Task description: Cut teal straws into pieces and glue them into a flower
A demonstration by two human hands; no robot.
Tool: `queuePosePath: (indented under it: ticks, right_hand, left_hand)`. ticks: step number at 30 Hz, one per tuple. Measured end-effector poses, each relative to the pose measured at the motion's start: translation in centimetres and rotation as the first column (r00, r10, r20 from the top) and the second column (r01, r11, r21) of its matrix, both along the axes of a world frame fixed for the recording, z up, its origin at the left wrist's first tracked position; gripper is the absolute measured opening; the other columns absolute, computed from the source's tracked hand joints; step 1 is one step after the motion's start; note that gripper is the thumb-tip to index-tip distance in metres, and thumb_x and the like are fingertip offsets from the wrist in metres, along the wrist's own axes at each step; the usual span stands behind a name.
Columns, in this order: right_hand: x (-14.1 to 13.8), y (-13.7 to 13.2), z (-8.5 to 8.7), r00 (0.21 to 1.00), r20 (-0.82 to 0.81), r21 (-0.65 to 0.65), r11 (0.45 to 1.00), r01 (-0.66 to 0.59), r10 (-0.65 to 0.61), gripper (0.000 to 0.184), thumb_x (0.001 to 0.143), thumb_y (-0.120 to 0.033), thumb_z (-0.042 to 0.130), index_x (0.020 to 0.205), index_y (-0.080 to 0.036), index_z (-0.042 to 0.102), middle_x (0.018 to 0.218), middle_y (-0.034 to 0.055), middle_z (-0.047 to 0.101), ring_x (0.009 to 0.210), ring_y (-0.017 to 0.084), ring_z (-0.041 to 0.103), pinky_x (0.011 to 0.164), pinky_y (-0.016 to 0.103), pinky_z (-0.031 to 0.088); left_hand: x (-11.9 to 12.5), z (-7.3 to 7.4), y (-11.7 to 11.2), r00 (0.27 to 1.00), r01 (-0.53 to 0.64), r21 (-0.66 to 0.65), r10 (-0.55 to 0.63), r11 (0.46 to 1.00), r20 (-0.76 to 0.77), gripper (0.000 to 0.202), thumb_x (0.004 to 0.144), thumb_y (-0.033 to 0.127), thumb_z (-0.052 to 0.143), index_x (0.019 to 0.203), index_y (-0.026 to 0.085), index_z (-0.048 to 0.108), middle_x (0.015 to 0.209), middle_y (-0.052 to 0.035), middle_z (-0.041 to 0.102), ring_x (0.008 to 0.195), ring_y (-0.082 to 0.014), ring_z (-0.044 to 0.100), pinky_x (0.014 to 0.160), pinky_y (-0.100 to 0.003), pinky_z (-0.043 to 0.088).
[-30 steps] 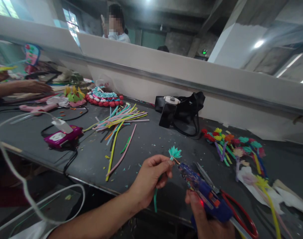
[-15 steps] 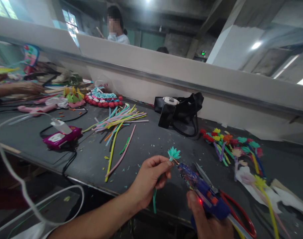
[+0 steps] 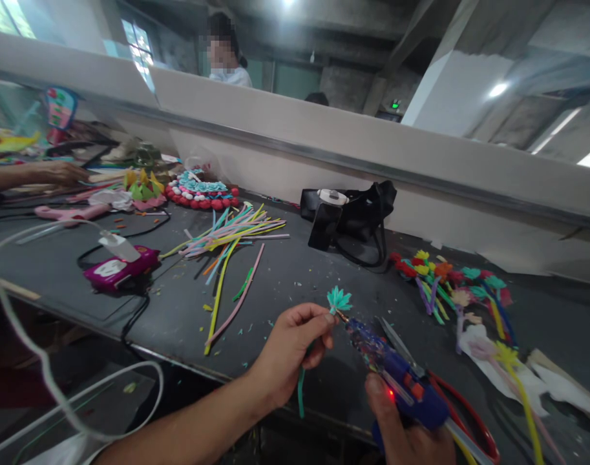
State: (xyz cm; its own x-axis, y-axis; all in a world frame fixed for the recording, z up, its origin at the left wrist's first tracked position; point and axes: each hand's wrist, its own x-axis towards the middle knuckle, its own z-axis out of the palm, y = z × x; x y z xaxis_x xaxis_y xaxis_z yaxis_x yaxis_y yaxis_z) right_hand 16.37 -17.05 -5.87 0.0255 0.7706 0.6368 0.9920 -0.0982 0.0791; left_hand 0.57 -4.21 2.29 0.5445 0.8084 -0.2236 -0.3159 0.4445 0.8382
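Observation:
Between thumb and fingers of my left hand (image 3: pixel 295 349) is the base of a teal pipe-cleaner flower (image 3: pixel 339 299), its petals fanned upward. A green stem (image 3: pixel 301 392) hangs below that hand. My right hand (image 3: pixel 404 426) is wrapped round a blue hot glue gun (image 3: pixel 396 368), with a red light glowing near the thumb. The gun's nozzle points up and left and meets the flower's base, close to my left fingertips. Red-handled scissors (image 3: pixel 462 407) lie on the table beside the gun, partly hidden by it.
Loose pipe cleaners (image 3: pixel 231 232) lie on the dark table (image 3: pixel 275 271). Finished flowers (image 3: pixel 450 278) are at right. A purple power strip (image 3: pixel 123 268) with a white plug, a black bag (image 3: pixel 360 216) and a pink glue gun (image 3: pixel 72 213) also stand here. A co-worker's hand (image 3: pixel 57 173) is at far left.
My hands, the flower and the glue gun stay almost still. At far left, a co-worker's hand with something yellow has shifted slightly. The person behind the partition has lowered a held object from view.

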Motion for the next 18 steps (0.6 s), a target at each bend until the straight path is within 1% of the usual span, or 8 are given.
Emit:
queuePosePath:
  ticks: [4,7,10,14,16,18]
  right_hand:
    - [-0.1,0.0,0.6,0.991,0.136,-0.023,1.0,0.016,-0.012,0.036,0.093,-0.024,0.043,0.085,-0.026,0.079,0.06,0.0068,0.072,0.067,0.03,0.072,0.07,0.044,0.055]
    - [0.0,-0.1,0.7,0.986,0.166,-0.026,1.0,0.008,-0.004,0.039,0.094,-0.024,0.041,0.086,-0.026,0.079,0.059,0.006,0.072,0.064,0.028,0.072,0.068,0.042,0.055]
    - [0.1,-0.1,0.3,0.995,0.099,-0.013,1.0,-0.005,0.006,0.038,0.094,-0.026,0.042,0.087,-0.026,0.079,0.067,0.0063,0.074,0.063,0.027,0.071,0.068,0.041,0.055]
    - [0.0,0.0,-0.3,0.999,-0.051,0.035,0.999,0.007,-0.006,0.036,0.093,-0.029,0.043,0.086,-0.027,0.078,0.074,0.0064,0.075,0.07,0.029,0.072,0.07,0.041,0.056]
    - [-0.1,0.1,-0.2,0.988,-0.153,0.071,0.997,0.013,-0.002,0.036,0.093,-0.032,0.043,0.086,-0.028,0.078,0.073,0.0057,0.075,0.07,0.028,0.073,0.07,0.039,0.056]
    - [-0.2,0.3,0.1,0.967,-0.253,0.099,0.995,0.012,0.014,0.037,0.093,-0.037,0.043,0.085,-0.028,0.078,0.069,0.0052,0.074,0.067,0.025,0.072,0.068,0.035,0.057]
  left_hand:
    - [0.0,0.0,0.0,1.0,0.002,-0.006,-0.002,1.0,0.011,0.019,0.078,0.032,0.065,0.076,0.015,0.06,0.057,0.0036,0.052,0.039,-0.0022,0.033,0.038,-0.018,0.016]
    - [0.0,-0.1,0.0,1.0,0.002,-0.01,-0.002,1.0,0.017,0.019,0.078,0.033,0.065,0.078,0.015,0.06,0.057,0.0036,0.053,0.039,-0.0023,0.034,0.038,-0.018,0.016]
    - [0.0,-0.1,0.1,1.0,0.009,-0.016,-0.009,1.0,0.023,0.02,0.079,0.034,0.065,0.08,0.015,0.062,0.058,0.0033,0.053,0.039,-0.0026,0.035,0.038,-0.018,0.016]
    - [0.0,0.0,0.1,0.999,0.015,-0.029,-0.014,0.999,0.029,0.02,0.078,0.034,0.065,0.08,0.015,0.063,0.058,0.0032,0.053,0.039,-0.0023,0.035,0.038,-0.018,0.017]
    - [0.0,0.0,0.1,0.999,0.014,-0.034,-0.013,0.999,0.032,0.02,0.078,0.034,0.065,0.08,0.015,0.064,0.057,0.003,0.053,0.039,-0.0024,0.035,0.038,-0.017,0.017]
    - [0.0,0.0,0.1,0.999,0.015,-0.037,-0.013,0.999,0.034,0.02,0.078,0.034,0.065,0.079,0.015,0.064,0.057,0.0029,0.054,0.039,-0.0025,0.035,0.038,-0.017,0.017]
